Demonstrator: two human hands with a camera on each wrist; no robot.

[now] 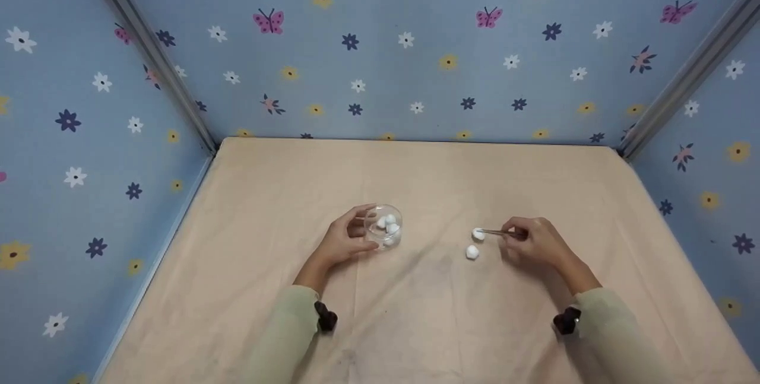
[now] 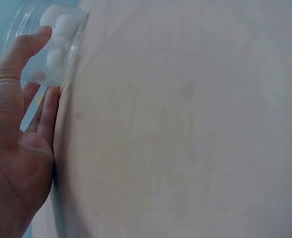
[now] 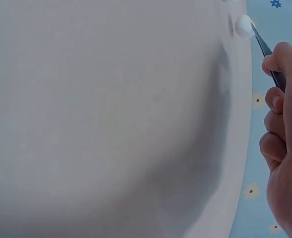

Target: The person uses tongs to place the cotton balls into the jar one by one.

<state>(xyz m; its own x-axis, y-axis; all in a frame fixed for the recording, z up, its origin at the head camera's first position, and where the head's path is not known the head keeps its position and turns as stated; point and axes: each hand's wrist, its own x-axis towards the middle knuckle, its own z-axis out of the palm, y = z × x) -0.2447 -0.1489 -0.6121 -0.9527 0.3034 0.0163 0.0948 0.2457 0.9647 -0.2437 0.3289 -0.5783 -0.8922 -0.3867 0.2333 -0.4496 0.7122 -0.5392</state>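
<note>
My left hand curls round a small clear round container, thumb on the near side and fingers on the far side. Several white cotton balls lie inside it, seen through the wall in the left wrist view. On the right, my right hand grips a pair of slim dark tweezers that points left. A white cotton ball is at the tweezer tips, close over the cloth with a shadow beside it in the right wrist view. Just nearer to me, a second loose cotton ball rests on the cloth.
A beige cloth with soft creases covers the table. Blue flowered panels stand along the back and both sides, with grey metal posts at the corners. A dark wrist device sits on each pale sleeve.
</note>
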